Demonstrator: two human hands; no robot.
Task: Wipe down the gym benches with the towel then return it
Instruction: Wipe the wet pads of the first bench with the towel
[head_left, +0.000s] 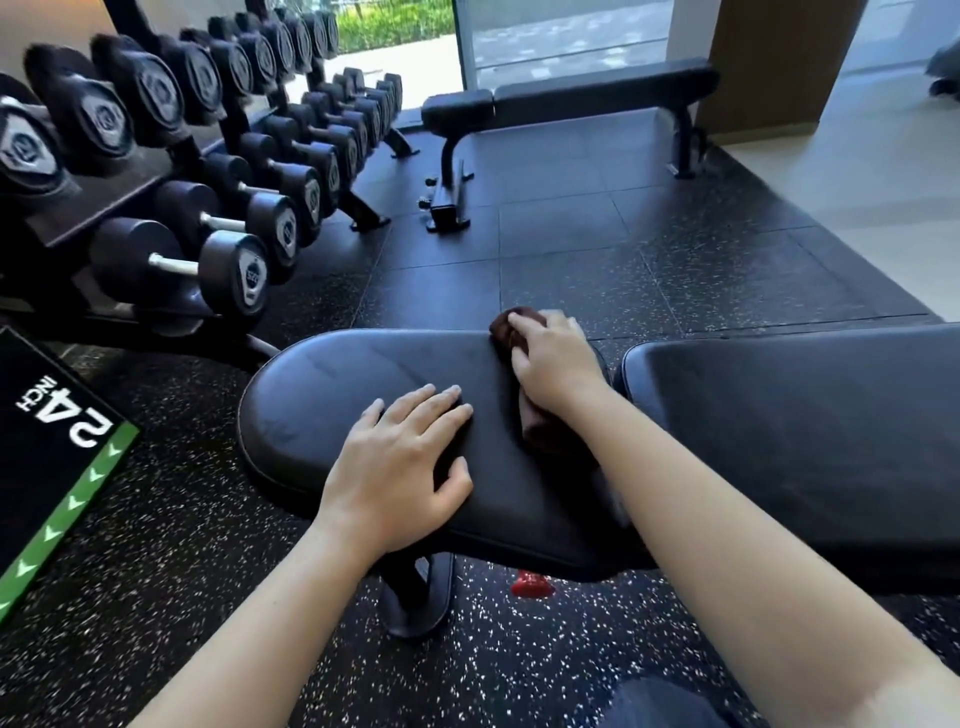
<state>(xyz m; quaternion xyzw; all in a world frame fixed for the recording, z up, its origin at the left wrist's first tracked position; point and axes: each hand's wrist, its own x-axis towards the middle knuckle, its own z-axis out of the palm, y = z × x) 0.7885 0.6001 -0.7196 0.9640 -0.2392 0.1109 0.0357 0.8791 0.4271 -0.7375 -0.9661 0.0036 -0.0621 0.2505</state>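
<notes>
Speckled gym floor lay under the seat pad. Right hand gripped the brown towel at the pad's far edge; left hand pressed flat, fingers straight. Long overlapping strokes would probably clean best.

Single wide-angle view from a camera worn on the person's head, looking forward and steeply down. It sits close above a black bench pad in the near centre. A dumbbell rack runs along the left, and a second bench stands far ahead.
</notes>
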